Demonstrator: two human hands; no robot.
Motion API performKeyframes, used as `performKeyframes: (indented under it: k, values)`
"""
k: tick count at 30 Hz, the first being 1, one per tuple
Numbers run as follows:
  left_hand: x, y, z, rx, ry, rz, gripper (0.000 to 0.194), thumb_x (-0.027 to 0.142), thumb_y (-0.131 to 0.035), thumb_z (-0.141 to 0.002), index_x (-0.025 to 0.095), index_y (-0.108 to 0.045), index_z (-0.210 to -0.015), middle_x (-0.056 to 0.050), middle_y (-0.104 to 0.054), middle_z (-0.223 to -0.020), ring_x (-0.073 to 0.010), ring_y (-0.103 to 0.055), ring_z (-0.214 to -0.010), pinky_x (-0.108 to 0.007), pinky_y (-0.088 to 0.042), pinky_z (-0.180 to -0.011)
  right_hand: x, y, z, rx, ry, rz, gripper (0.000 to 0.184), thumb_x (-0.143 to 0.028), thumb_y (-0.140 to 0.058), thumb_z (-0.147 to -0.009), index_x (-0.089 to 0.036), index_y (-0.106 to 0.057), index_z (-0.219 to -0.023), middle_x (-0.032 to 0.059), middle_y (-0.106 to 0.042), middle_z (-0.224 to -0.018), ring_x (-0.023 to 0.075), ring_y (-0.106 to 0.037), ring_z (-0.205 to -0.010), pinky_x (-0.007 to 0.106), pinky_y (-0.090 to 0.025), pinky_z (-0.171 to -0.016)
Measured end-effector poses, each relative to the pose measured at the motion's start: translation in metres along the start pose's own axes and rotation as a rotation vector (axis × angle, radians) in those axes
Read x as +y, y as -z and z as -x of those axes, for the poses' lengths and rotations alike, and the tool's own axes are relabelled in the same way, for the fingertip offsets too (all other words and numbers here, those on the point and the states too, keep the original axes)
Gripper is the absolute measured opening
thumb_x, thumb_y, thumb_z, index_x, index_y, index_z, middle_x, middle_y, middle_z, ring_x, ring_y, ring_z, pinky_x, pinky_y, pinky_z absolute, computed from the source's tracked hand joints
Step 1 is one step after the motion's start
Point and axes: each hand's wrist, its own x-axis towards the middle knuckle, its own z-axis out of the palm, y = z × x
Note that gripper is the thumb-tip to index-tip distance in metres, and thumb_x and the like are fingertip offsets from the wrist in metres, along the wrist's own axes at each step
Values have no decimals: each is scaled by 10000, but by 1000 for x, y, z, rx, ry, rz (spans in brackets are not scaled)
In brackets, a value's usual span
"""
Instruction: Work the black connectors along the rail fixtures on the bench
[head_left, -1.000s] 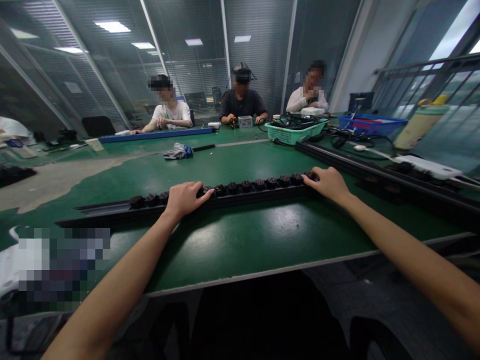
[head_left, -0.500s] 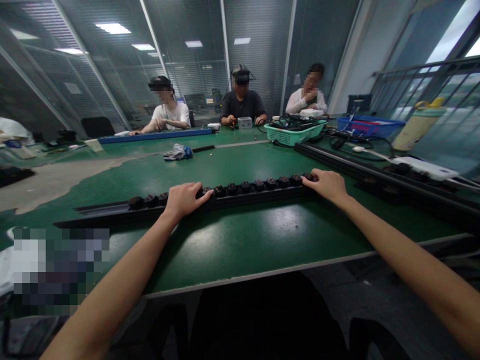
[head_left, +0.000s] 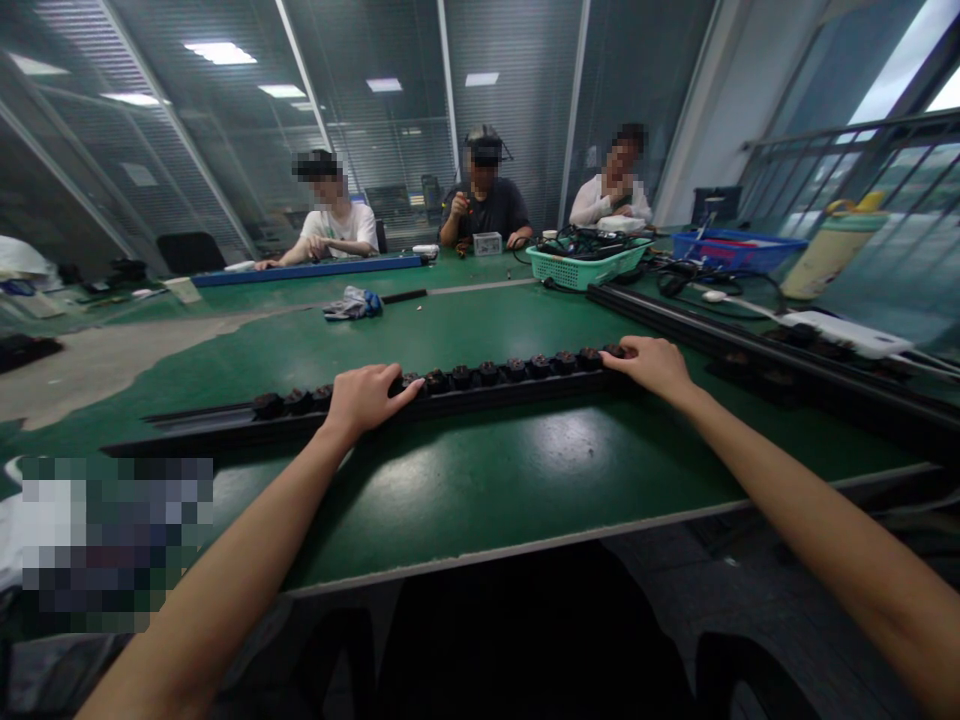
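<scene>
A long black rail [head_left: 225, 425] lies across the green table [head_left: 480, 480] in front of me, with a row of several small black round parts [head_left: 495, 372] seated along its top. My left hand [head_left: 365, 397] rests on the rail near its middle, fingers laid over the parts. My right hand [head_left: 654, 366] lies flat on the rail's right end, fingers stretched toward the last part. Neither hand lifts anything.
More black rails [head_left: 757, 360] run along the right side. A green basket [head_left: 589, 265] of cables, a blue bin [head_left: 739, 248], a yellowish bottle [head_left: 832, 250] and a white power strip [head_left: 847, 335] stand at the back right. A crumpled cloth [head_left: 352, 302] lies mid-table. Three people sit at the far side.
Both hands stay on the rail; the view shifts very slightly. The middle person at the far side has raised a hand.
</scene>
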Motion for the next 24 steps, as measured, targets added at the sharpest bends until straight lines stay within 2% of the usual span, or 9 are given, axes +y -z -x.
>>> performKeyframes:
  k: [13,24]
  values:
    - [-1,-1,0,16,-14,-30,670,731,-271,-1007,200,-662,-889,-113,-762,-939,-279,-699,-855,-317,-270,-589,1,3,1,0,-27,-27,475,-689,-572,-847,-237,-663,-730,104,-707,-801,271,-625,-771,333,-332,-631]
    - [0,1,1,-6,2,-22,666,725,-283,-1001,195,-675,-905,-119,-760,-940,-279,-696,-855,-311,-295,-612,0,4,2,2,-45,2,470,-696,-576,-843,-242,-657,-753,111,-710,-825,286,-627,-786,340,-336,-617]
